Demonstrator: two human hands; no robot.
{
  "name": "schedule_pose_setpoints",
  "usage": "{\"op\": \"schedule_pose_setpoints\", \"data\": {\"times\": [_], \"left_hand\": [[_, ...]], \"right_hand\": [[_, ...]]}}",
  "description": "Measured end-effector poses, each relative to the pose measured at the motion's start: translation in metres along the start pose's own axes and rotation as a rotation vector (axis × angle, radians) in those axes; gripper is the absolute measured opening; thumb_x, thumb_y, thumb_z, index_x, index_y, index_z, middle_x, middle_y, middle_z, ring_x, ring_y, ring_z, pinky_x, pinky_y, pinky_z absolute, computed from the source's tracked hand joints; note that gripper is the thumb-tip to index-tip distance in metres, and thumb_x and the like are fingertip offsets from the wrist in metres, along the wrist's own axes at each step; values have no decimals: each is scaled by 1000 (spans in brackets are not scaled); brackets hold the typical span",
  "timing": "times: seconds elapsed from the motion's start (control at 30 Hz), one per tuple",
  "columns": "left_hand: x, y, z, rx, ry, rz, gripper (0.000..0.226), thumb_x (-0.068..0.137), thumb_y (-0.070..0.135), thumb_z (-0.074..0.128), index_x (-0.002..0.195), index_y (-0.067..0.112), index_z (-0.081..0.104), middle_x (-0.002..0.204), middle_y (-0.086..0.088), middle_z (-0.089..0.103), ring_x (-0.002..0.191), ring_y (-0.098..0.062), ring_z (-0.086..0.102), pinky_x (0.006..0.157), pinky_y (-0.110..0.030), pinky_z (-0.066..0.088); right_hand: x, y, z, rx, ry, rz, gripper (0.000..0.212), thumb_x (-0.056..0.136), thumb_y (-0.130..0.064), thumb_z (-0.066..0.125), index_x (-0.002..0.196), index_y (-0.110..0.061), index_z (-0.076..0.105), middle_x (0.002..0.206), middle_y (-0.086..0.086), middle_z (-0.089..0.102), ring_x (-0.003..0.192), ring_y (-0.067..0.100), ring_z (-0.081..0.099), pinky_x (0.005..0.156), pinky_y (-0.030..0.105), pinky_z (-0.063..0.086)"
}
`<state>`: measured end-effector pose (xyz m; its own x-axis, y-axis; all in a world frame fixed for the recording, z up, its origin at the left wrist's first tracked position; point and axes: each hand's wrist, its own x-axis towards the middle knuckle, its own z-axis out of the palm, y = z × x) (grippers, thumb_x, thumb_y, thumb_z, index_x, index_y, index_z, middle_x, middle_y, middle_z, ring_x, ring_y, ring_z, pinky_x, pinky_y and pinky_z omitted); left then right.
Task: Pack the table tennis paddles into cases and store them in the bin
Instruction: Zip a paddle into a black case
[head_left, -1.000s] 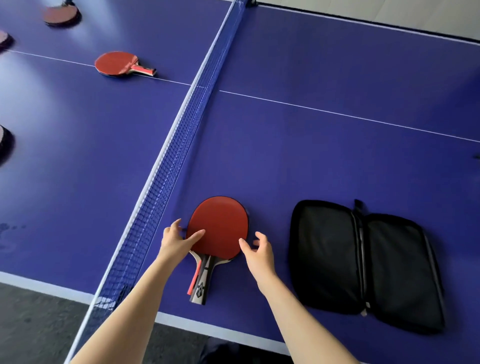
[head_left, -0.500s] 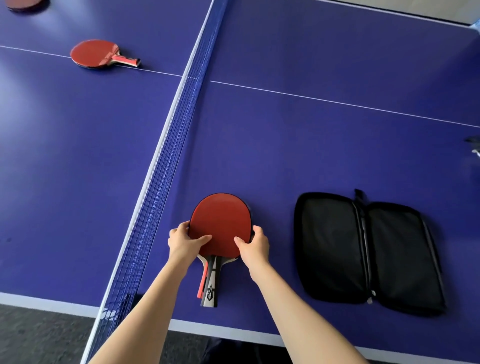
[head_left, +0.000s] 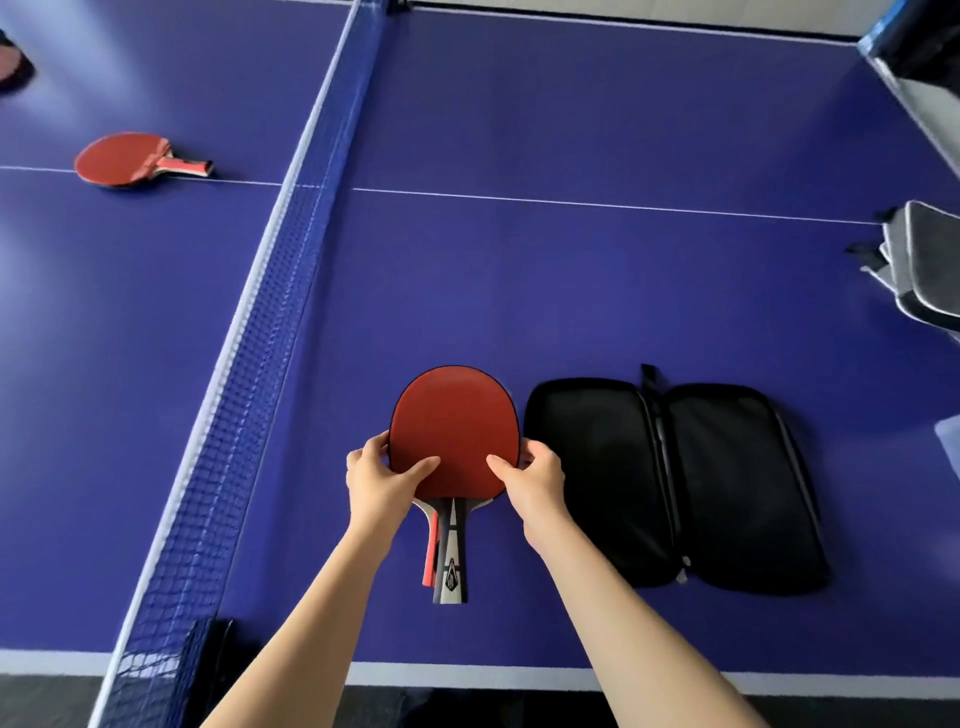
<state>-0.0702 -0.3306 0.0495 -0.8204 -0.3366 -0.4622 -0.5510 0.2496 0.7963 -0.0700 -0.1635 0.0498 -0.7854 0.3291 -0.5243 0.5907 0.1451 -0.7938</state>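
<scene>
Two red paddles lie stacked (head_left: 454, 426) near the table's front edge, handles toward me; the lower one shows only its red handle. My left hand (head_left: 382, 478) grips the left rim of the blades and my right hand (head_left: 535, 480) grips the right rim, thumbs on the top face. An open black case (head_left: 670, 483) lies flat just right of the stack, both halves empty. Another red paddle (head_left: 127, 163) rests beyond the net at far left.
The blue net (head_left: 270, 332) runs from front left to the far edge, left of my hands. Grey closed cases (head_left: 922, 270) lie at the right edge. A clear bin corner (head_left: 914, 62) shows at top right. A paddle edge (head_left: 13, 67) peeks in top left.
Both hands went from hovering beside the stacked paddles to clasping their rims. The view shifted, bringing the stack closer to the open case and the grey cases into sight.
</scene>
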Motion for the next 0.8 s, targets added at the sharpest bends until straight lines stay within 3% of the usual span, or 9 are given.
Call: {"op": "schedule_pose_setpoints", "data": {"times": [0.17, 0.3, 0.57, 0.7, 0.8], "left_hand": [[-32, 24, 63, -3, -12, 27, 68, 73, 30, 83, 131, 18, 50, 124, -3, 41, 116, -26, 51, 97, -46, 49], [-62, 42, 130, 11, -35, 42, 70, 72, 32, 83, 132, 17, 50, 124, -4, 41, 119, -26, 48, 99, -47, 48], [-109, 69, 258, 73, -56, 92, 71, 70, 34, 84, 130, 12, 53, 114, 0, 40, 108, -23, 54, 97, -33, 46], [-120, 75, 300, 103, -69, 82, 72, 70, 37, 83, 130, 12, 54, 112, 1, 39, 109, -23, 54, 97, -34, 47], [-121, 76, 317, 111, -94, 68, 71, 72, 35, 83, 131, 11, 53, 113, 0, 40, 108, -22, 55, 95, -31, 46]], "right_hand": [[13, 4, -73, 36, 20, -50, 26, 81, -14, 73, 106, -15, 65, 89, -5, 65, 75, -1, 59, 63, 11, 45], [29, 16, -146, 44, 58, -59, 22, 80, -13, 73, 101, -14, 67, 83, -8, 64, 76, 5, 61, 73, 22, 48], [65, 44, -276, 27, 111, -57, 20, 80, -13, 72, 100, -16, 68, 87, -5, 67, 80, 9, 63, 73, 24, 50], [85, 52, -318, -12, 91, -55, 19, 82, -16, 71, 101, -18, 66, 82, -13, 62, 75, 0, 58, 59, 13, 44], [97, 56, -335, -44, 80, -48, 20, 83, -17, 71, 102, -18, 66, 86, -8, 62, 76, 3, 58, 61, 16, 44]]}}
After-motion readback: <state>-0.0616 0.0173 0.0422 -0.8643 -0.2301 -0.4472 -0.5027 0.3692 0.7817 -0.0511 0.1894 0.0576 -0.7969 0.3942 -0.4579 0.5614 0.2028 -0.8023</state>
